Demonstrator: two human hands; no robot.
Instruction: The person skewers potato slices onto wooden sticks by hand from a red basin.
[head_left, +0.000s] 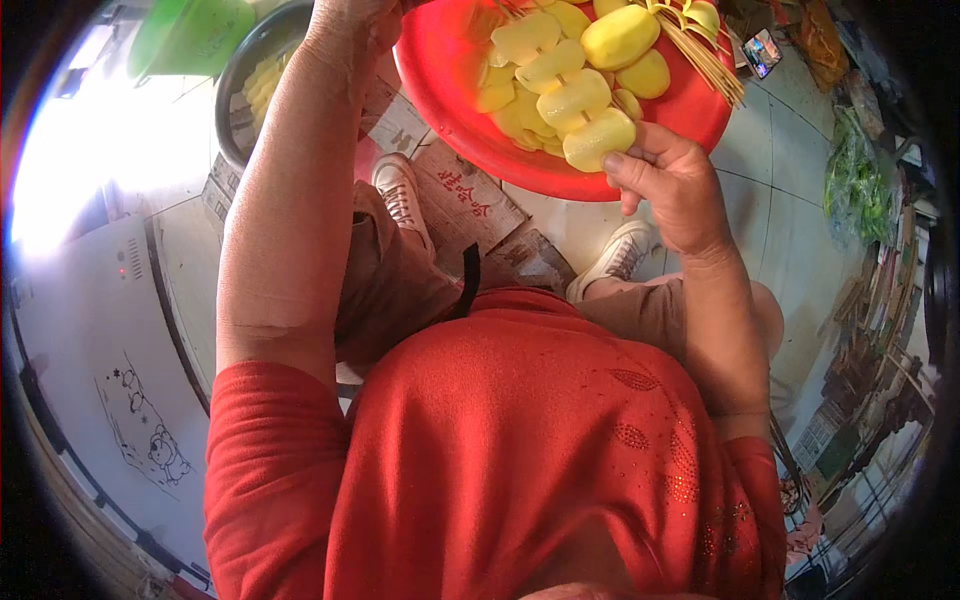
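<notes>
My right hand pinches the lowest of several pale yellow slices, which look like potato, threaded on a skewer. This string of slices hangs over a red plastic basin. Under and beside it lie loose slices and a whole peeled potato. A bundle of thin bamboo skewers rests across the basin's right side, with thin yellow pieces near its upper end. My left hand is at the top edge by the basin's left rim, partly cut off; its fingertips and anything in them are hidden.
A dark round basin with yellow pieces stands at the left, near a green plastic container. Flattened cardboard lies between my shoes. A bag of green vegetables, a lit phone and stacked scraps are at the right.
</notes>
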